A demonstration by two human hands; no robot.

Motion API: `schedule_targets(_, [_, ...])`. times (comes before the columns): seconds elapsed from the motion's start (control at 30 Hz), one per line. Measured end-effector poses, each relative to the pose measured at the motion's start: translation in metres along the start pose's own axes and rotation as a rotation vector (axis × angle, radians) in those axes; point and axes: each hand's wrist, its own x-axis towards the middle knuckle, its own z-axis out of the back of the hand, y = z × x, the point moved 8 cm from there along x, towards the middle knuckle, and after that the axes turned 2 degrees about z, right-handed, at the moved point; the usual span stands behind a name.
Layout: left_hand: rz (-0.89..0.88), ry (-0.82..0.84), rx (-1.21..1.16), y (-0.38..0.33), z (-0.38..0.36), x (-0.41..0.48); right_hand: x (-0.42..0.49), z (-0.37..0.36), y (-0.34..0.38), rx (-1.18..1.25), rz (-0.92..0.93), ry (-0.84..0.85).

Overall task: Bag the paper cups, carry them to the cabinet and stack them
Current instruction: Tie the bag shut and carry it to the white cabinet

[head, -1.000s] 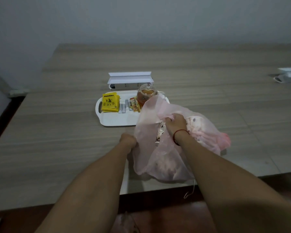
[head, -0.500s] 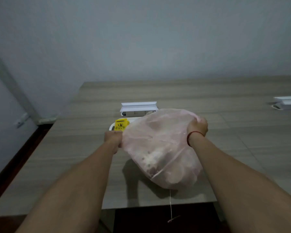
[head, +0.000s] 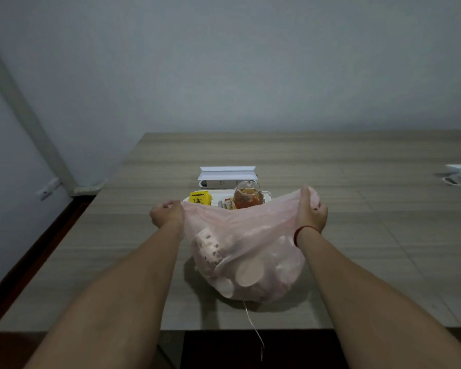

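thin pink plastic bag (head: 253, 233) cradled white paper cups (head: 249, 272).
my left hand (head: 167, 215) and right hand (head: 310, 213) pinched its rim so none spilled.

The left forearm (head: 133, 283) and right forearm (head: 357, 283) are bare from the near edge of the view up to the hands. A thin red string bracelet (head: 304, 230), a single narrow cord, circles the right wrist just behind the right hand (head: 311, 211). The left hand (head: 167, 215) and its wrist are bare.
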Motion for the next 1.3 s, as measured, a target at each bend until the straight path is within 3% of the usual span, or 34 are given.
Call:
schedule_targets(0.2, [0.008,0.023,0.016,0.011,-0.008,-0.002,-0.011,-0.006,-0.030,-0.276,0.018,0.014])
schedule_targets(0.43, [-0.001,0.079,-0.010,0.013,-0.019,-0.001,0.002,-0.014,-0.040,0.068,-0.122,-0.111])
schedule_targets(0.57, [-0.023,0.046,0.227,0.034,0.000,-0.018,0.011,-0.011,-0.050,0.150,-0.211,-0.167])
schedule_targets(0.7, [0.110,0.243,0.305,0.072,-0.025,-0.027,0.018,-0.012,-0.061,0.156,-0.244,-0.166])
schedule_targets(0.83, [0.199,0.413,0.253,0.091,-0.059,-0.037,0.022,-0.019,-0.074,0.186,-0.271,-0.099])
schedule_targets(1.03, [0.163,0.381,0.283,0.088,-0.075,-0.031,0.034,-0.017,-0.085,0.109,-0.280,-0.017])
schedule_targets(1.13, [0.148,0.409,0.414,0.081,-0.084,-0.028,0.034,-0.022,-0.090,0.047,-0.303,0.104])
schedule_targets(1.3, [0.183,0.510,0.406,0.073,-0.112,-0.028,0.034,-0.044,-0.106,0.056,-0.385,0.434])
